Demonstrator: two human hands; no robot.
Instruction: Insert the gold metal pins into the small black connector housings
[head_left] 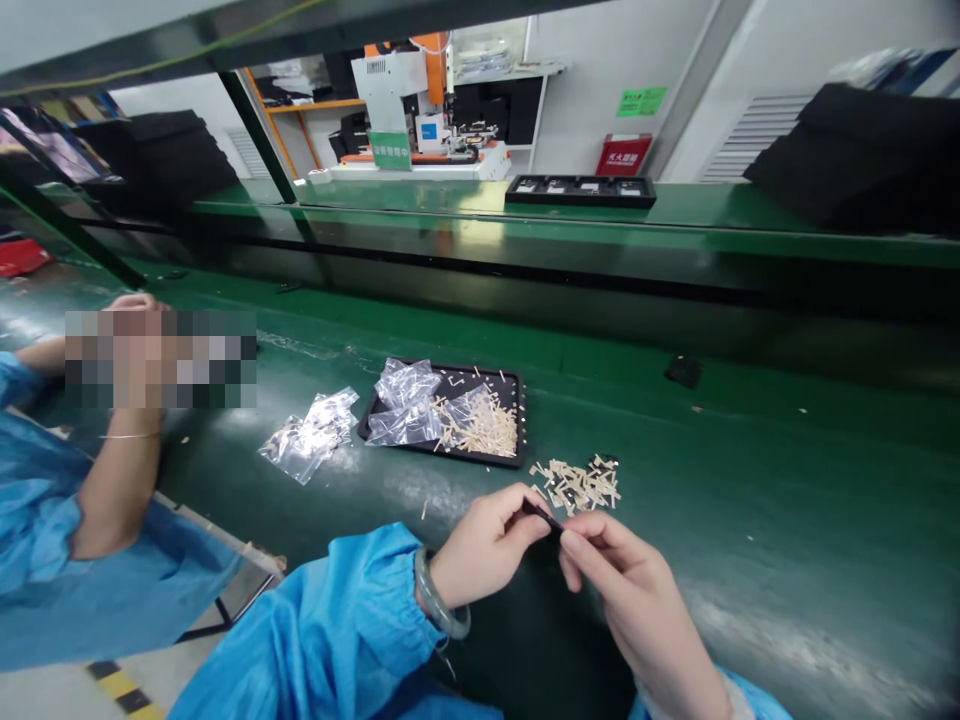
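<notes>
A small, thin black piece (pixel 541 514) is pinched in my left hand (pixel 491 540), between thumb and curled fingers. My right hand (pixel 626 575) has its thumb and forefinger closed at the right end of that piece; its exact kind is too small to tell. Just beyond my fingers lies a loose pile of small beige strips (pixel 576 486) with dark bits among them. Farther back and to the left, a black tray (pixel 450 455) holds more beige strips and several clear plastic bags (pixel 405 425).
More clear bags (pixel 311 435) lie left of the tray on the green table (pixel 750 480). A co-worker's arm (pixel 124 480) in blue rests at the left. A black scrap (pixel 683 371) lies at right. Along the back runs a raised shelf with a partitioned black tray (pixel 580 192).
</notes>
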